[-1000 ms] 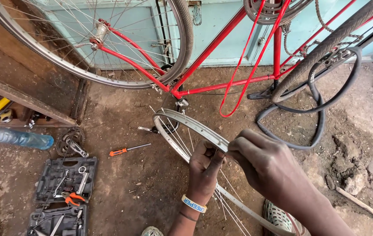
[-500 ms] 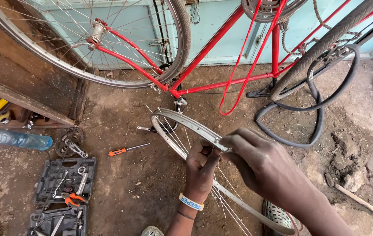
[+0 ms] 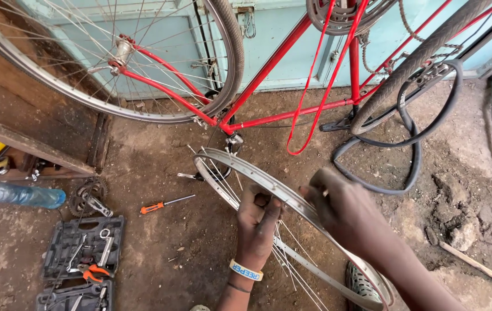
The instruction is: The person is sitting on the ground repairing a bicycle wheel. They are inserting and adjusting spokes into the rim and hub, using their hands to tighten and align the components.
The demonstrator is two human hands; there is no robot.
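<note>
Bare rim (image 3: pixel 240 167) with loose spokes (image 3: pixel 292 259) sits tilted over the dirt floor (image 3: pixel 171 259), right in front of the person, just below the red bike frame (image 3: pixel 269 66). Left hand (image 3: pixel 257 222) comes up from underneath and its grip is closed around the rim's near edge, fingers curled over the metal. Right hand (image 3: pixel 344 210) rests on top of the rim a bit further along, fingers pinched at the rim's edge; can't tell if there's something small between them, it's blurred. Left wrist has a pale wristband (image 3: pixel 246 270).

Containers: 2 open black tool cases on the floor at lower left. The upper case (image 3: pixel 82 247) holds pliers with orange handles (image 3: pixel 93 272) plus a few metal tools in the moulded slots. The lower case (image 3: pixel 73 299) is cut off by the frame, so only some grey tool shapes show. Just above them lies a sprocket (image 3: pixel 87 198), and a plastic bottle (image 3: pixel 18 194) on its side, contents hard to tell.

An orange screwdriver (image 3: pixel 165 204) lies between the cases and the rim. A black inner tube (image 3: pixel 407 138) is looped on the ground to the right.
</note>
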